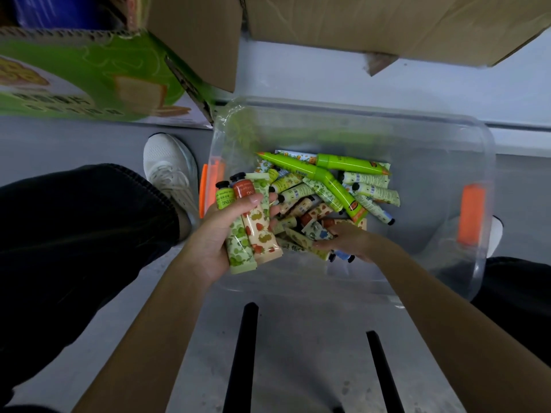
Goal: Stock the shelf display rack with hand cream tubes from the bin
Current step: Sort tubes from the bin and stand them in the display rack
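The head view looks down at a clear plastic bin that stands on the grey floor, between the person's legs. On its bottom lies a loose pile of hand cream tubes. They are small, with fruit patterns and mostly black caps, and they cross each other in all directions. Two long green tubes lie on top of the pile at the far side. One orange latch sits on the right end of the bin, and another one on the left end.

The left hand is at the near left part of the bin, palm up. It holds a bundle of four tubes side by side, among them an apple-pattern tube and a red-orange tube. The thumb presses across them and the fingers curl around from below.

The right hand is down inside the bin, on the near part of the pile. Its fingers are bent over the tubes, and a blue-ended tube shows under the palm. I cannot tell if the hand really grips it.

Behind the bin are a green printed carton and a brown cardboard box. A white sneaker is just beside the bin on the left. Two black bars lie near the bottom edge.
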A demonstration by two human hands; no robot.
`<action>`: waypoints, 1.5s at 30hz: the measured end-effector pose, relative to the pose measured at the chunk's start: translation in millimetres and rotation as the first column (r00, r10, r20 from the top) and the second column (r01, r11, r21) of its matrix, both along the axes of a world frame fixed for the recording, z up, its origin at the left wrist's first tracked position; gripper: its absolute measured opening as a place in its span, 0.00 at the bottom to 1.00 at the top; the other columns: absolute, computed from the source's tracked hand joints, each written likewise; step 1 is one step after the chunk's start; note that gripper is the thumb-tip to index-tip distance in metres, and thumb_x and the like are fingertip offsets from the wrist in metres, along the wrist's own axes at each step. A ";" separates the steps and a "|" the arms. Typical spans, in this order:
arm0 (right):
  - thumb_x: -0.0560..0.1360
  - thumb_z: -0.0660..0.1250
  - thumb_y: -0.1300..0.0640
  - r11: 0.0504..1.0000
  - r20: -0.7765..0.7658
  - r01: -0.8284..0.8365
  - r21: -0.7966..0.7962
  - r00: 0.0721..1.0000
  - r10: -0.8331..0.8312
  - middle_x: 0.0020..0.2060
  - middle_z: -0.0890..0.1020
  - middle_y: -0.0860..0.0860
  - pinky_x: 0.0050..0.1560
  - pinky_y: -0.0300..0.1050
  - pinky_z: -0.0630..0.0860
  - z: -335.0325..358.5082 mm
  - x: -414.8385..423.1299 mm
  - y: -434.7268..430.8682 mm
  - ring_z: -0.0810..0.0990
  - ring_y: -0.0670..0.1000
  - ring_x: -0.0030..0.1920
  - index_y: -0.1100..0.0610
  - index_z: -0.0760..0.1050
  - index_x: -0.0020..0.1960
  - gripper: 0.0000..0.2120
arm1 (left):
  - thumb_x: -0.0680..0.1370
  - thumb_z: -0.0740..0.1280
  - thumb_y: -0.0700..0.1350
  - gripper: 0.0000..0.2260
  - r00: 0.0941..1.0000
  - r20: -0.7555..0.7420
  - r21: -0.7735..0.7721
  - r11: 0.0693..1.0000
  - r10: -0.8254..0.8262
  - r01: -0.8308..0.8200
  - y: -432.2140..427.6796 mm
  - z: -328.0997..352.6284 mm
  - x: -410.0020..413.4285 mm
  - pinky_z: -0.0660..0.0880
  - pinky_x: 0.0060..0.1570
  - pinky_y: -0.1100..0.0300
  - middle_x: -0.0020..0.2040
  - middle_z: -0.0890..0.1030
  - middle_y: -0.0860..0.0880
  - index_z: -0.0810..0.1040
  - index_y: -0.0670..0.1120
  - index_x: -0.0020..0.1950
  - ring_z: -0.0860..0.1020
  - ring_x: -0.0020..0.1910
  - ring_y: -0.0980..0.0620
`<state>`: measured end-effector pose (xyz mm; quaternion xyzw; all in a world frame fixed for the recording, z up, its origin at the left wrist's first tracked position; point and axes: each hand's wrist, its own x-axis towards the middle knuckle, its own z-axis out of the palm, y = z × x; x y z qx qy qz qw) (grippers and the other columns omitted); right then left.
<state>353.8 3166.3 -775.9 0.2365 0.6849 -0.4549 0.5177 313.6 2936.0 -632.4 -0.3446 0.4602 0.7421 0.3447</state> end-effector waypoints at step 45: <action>0.67 0.75 0.51 0.845 -0.434 0.286 -0.453 0.756 -0.489 0.55 0.81 0.62 0.48 0.50 0.69 377.0 -55.8 -30.0 0.75 0.56 0.48 0.59 0.81 0.54 0.19 | 0.77 0.67 0.45 0.10 0.952 -0.206 0.320 0.935 0.225 -0.151 41.7 224.7 -15.1 0.79 0.41 0.52 0.48 0.85 0.43 0.81 0.42 0.54 0.85 0.41 0.46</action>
